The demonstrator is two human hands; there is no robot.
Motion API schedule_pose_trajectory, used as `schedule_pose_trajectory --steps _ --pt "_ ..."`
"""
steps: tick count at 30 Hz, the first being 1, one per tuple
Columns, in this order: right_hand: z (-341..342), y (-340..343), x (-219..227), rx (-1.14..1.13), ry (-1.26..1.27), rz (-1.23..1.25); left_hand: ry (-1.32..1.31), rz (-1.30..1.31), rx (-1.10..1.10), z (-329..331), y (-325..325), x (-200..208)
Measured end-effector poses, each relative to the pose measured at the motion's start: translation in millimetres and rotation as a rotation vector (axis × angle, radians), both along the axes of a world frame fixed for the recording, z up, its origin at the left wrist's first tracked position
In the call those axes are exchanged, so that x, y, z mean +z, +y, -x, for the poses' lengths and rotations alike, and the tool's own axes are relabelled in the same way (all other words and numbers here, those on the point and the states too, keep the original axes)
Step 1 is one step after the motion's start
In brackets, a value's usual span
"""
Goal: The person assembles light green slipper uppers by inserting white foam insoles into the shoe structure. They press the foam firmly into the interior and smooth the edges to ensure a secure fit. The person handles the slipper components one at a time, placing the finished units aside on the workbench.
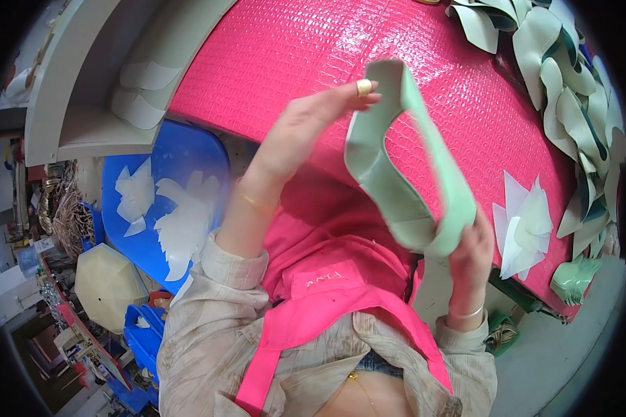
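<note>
A light green shoe upper (396,174), bent into an open loop, is held up in front of me over the near edge of the pink table. Its paler inner lining faces partly toward me. My left hand (313,121), wearing a wide gold ring, has its fingertips closed at the loop's far left edge; its thumb is hidden. Round the near right end of the loop my right hand (471,251) grips the upper, somewhat smeared by motion. White thin cut pieces (525,229) lie loosely overlapped on the table, right of my right hand.
A glossy pink cover lies over the table (278,62). Many pale uppers (570,104) are heaped along its right side, near a bundle of green pieces (574,279). At left stand a grey shelf box (69,132) and a blue chair (209,156) bearing white scraps (184,219).
</note>
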State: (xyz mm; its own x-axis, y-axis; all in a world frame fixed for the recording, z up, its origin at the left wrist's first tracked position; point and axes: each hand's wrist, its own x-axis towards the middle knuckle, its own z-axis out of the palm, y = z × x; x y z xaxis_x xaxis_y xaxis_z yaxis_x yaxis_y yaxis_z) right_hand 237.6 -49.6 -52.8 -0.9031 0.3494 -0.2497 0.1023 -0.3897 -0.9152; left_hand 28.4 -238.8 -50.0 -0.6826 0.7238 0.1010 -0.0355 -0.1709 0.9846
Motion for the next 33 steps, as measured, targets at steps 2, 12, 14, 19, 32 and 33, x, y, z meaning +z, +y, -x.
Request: schedule_pose_trajectory --steps 2,12,14,19,32,33 --pt "8 30 -17 -0.152 -0.033 -0.213 0.278 0.344 0.012 0 2 -26" --pt "27 3 36 0.660 -0.119 -1.752 0.944 0.669 0.081 -26 7 -46" --pt "16 15 40 0.924 -0.335 -1.790 0.932 0.724 0.066 -25 4 -49" --pt "8 34 58 0.586 0.060 -1.828 0.852 0.721 -0.023 -21 13 -46" --pt "-324 474 76 -1.370 -1.089 -1.848 0.564 0.476 0.116 -22 21 -29" --pt "-352 509 46 -1.215 -1.220 -1.804 0.715 0.508 0.072 -30 32 -17"
